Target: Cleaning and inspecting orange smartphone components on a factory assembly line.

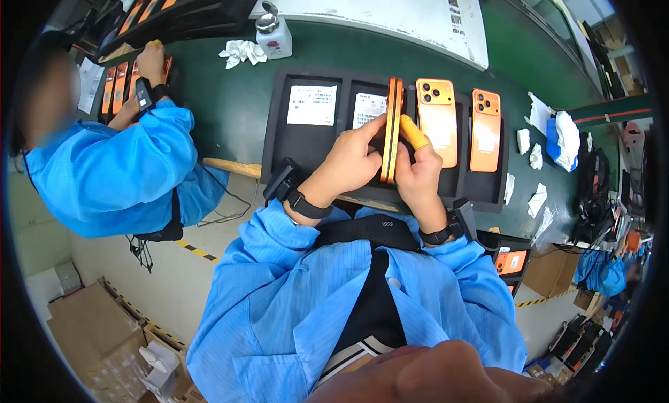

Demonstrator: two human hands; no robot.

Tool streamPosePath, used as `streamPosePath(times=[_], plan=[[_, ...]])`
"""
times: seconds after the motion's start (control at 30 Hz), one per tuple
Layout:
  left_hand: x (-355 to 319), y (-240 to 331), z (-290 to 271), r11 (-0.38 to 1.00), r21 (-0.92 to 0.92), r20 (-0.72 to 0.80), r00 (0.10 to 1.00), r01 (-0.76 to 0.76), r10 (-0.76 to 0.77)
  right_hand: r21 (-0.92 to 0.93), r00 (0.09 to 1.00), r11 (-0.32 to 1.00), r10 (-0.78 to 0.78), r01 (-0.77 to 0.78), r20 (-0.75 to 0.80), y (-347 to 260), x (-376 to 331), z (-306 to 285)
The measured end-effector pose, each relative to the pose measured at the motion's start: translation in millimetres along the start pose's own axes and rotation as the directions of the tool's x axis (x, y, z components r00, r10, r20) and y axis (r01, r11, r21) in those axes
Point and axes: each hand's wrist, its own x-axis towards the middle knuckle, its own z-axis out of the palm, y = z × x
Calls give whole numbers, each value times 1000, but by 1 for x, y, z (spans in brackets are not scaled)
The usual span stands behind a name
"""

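Left grip [352, 156] and right grip [419, 169] clamp phones [393, 128] above green table [233, 117] beside pale floor [150, 288]

Bare green surface [233, 117] runs between a co-worker's blue sleeve [171, 128] and the black tray [277, 124], crumpled tissue [242, 52] at its far end; left hand [348, 163], right hand [420, 173] and the orange phones [390, 142] between them block the tray's middle.

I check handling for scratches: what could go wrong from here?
The two phones, standing edge-up between left hand and right hand, look close enough to rub each other.

If the grip slips, they might drop onto the tray or knock the nearest lying phone.
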Motion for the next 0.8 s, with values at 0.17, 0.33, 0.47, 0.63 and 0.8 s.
streamPosePath(times=[0.17,0.33,0.47,0.63,0.8], plan=[[7,-7,8,995,97,-84,996,13,-5,244,960,928,265,-280,93,-14,10,1],[-5,33,6,952,297,-212,967,-76,143,443,968,861,217,-249,122,-29,18,1],[-11,36,9,877,310,-325,827,-366,459,613,997,787,54,-72,47,-46,15,1],[-22,18,12,914,40,-393,835,-403,385,571,998,821,-50,17,42,-40,-7,7],[-22,19,10,907,38,-397,827,-419,398,540,998,842,-43,13,42,-41,-7,5]])
